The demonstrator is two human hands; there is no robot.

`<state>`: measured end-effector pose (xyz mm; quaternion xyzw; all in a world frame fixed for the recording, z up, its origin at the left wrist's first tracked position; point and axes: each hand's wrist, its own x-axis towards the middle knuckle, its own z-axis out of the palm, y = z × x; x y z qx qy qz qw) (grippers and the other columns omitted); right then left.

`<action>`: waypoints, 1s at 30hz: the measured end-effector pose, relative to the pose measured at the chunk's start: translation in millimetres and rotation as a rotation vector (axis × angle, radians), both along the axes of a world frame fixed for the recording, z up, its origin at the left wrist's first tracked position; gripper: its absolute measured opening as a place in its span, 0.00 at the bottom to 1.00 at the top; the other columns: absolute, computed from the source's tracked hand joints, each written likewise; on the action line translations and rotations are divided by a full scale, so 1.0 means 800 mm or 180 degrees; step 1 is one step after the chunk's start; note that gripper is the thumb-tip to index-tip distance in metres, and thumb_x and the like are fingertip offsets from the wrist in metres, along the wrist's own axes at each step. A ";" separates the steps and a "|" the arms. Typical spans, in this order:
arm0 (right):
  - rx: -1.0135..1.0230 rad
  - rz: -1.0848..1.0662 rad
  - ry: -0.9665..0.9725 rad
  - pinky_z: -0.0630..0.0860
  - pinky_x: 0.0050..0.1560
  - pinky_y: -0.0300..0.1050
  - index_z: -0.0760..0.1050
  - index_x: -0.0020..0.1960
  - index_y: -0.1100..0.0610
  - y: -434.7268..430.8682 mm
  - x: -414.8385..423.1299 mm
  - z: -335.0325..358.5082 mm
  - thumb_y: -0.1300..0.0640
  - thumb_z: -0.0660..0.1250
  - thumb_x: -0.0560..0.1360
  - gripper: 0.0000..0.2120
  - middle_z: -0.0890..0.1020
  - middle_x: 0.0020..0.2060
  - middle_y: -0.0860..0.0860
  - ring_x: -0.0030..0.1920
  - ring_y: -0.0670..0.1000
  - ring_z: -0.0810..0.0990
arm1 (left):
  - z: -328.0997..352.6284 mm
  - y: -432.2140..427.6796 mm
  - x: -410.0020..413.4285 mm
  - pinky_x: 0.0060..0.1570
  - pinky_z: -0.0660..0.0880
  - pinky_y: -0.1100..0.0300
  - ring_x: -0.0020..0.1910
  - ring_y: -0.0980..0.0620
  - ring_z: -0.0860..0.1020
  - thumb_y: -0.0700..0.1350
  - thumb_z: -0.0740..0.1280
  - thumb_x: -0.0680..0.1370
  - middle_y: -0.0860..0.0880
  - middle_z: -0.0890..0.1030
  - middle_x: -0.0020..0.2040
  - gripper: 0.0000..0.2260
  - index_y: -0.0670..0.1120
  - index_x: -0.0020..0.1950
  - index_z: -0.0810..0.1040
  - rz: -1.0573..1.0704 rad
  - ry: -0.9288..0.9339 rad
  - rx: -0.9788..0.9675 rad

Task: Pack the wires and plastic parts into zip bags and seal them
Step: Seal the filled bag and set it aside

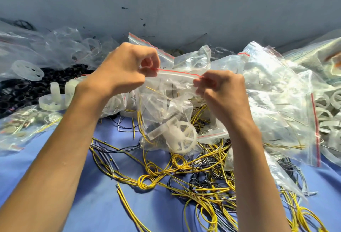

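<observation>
Item: zip bag (166, 113), hanging at centre of view, above the cloth (92, 204). I am pinching its red-lined zip strip, left hand (125, 69) at the bag's 11 o'clock corner and right hand (221, 91) at 1 o'clock. Contents: white wheel (182, 137), yellow wire (141, 121). Handling, as I am judging it: light, limp, slippery film, with the stiff wheel weighing it down. Best hold: the strip ends. Loose wires (184, 176) are lying at 6 o'clock.

The head-worn camera looks forward and down, close over the hands (175, 77).

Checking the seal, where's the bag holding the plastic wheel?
Head view centre: the zip bag hangs between left hand and right hand, both pinching its top, above the yellow wires.
</observation>
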<state>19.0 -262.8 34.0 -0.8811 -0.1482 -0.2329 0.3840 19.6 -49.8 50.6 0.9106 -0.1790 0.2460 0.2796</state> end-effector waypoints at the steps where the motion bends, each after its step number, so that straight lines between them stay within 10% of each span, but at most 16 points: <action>1: 0.0099 -0.0017 -0.0010 0.79 0.46 0.58 0.83 0.43 0.57 0.002 -0.003 0.003 0.54 0.64 0.70 0.10 0.84 0.40 0.56 0.43 0.59 0.83 | -0.001 -0.001 0.001 0.43 0.77 0.50 0.39 0.49 0.76 0.29 0.68 0.69 0.49 0.79 0.37 0.16 0.50 0.40 0.76 0.0019 -0.0048 0.0006; 9: 0.0623 -0.0160 -0.0408 0.78 0.41 0.54 0.81 0.38 0.57 0.012 -0.006 0.007 0.55 0.57 0.66 0.14 0.83 0.34 0.55 0.39 0.59 0.81 | 0.002 -0.004 0.003 0.34 0.66 0.76 0.32 0.66 0.73 0.33 0.71 0.71 0.55 0.76 0.33 0.10 0.48 0.41 0.78 -0.0054 -0.0392 -0.0292; 15: 0.0669 -0.0066 -0.0448 0.77 0.43 0.53 0.81 0.44 0.57 0.007 0.002 0.003 0.54 0.64 0.77 0.09 0.84 0.38 0.52 0.41 0.54 0.82 | -0.002 0.006 0.006 0.35 0.67 0.76 0.31 0.68 0.73 0.39 0.73 0.72 0.52 0.76 0.34 0.05 0.46 0.44 0.80 0.0048 -0.0222 -0.0308; 20: 0.0511 0.0213 -0.0462 0.72 0.37 0.31 0.80 0.44 0.55 -0.004 0.000 0.007 0.58 0.68 0.75 0.03 0.81 0.35 0.45 0.34 0.39 0.78 | -0.002 0.002 0.007 0.40 0.72 0.65 0.33 0.65 0.73 0.35 0.72 0.72 0.48 0.78 0.37 0.03 0.41 0.44 0.81 0.0077 -0.0398 -0.0278; 30: 0.0741 -0.0127 -0.0876 0.77 0.39 0.54 0.79 0.39 0.57 0.004 -0.007 0.015 0.56 0.65 0.70 0.07 0.82 0.33 0.52 0.38 0.56 0.81 | 0.005 0.009 0.004 0.37 0.69 0.74 0.34 0.66 0.74 0.40 0.72 0.73 0.60 0.78 0.35 0.04 0.48 0.44 0.79 -0.0131 -0.0234 -0.0552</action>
